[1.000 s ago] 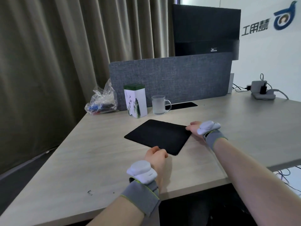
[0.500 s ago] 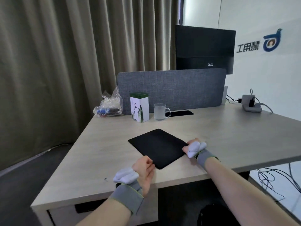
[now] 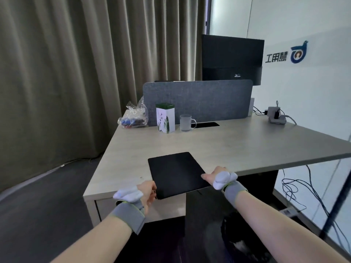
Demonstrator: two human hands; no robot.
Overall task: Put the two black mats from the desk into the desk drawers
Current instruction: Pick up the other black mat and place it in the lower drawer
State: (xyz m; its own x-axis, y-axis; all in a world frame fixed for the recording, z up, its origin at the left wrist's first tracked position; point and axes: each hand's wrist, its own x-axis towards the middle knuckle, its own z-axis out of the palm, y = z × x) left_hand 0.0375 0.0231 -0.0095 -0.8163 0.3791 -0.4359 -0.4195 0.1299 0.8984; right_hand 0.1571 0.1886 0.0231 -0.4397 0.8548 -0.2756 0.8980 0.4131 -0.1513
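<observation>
One view only, head cam, so no overlap w/ another view. Wide-angle, looks fwd and down from standing height in front of the desk (image 3: pixel 237 145), facing its near edge and the grey divider panel (image 3: pixel 197 100) at the back. Both forearms enter from the bottom of frame, close to the lens. Desk sits mid-frame at arm's reach; curtain (image 3: pixel 66 73) fills the left, white wall (image 3: pixel 313 92) the right. Straight lines bow near the frame edges.

One black mat (image 3: pixel 176 174) shows, a thin dark rectangle with rounded corners, lying flat just below the middle of the frame. Its near edge juts out past the front edge of the pale wood counter (image 3: pixel 237 147).
</observation>
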